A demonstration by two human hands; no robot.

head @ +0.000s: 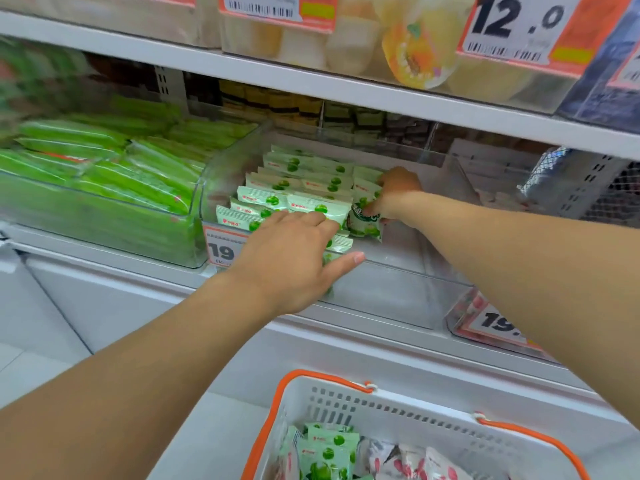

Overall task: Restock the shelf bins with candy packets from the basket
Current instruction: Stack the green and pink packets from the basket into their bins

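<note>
From the head camera we see both our arms reaching into the clear middle bin (398, 299) on the shelf. Our left hand (291, 258) lies flat, fingers straight and together, pressing on the near end of the rows of pale green candy packets (301, 188) that fill the bin's left part; the thumb sticks out along the bin's front wall. Our right hand (394, 199) is farther in, fingers curled round one green-and-white packet (365, 220), which stands just at the right end of the rows. The right part of the bin floor is bare.

We judge the step in hand to be seating this packet against the stack while the left hand steadies the rows. Next we would let go, then reach down to the white basket with orange handles (408, 407) near us, where more green packets (325, 452) lie left of some pink-and-white packets (426, 462), and take one that matches this bin. The bin of bright green packs (104, 174) to the left looks full.
</note>
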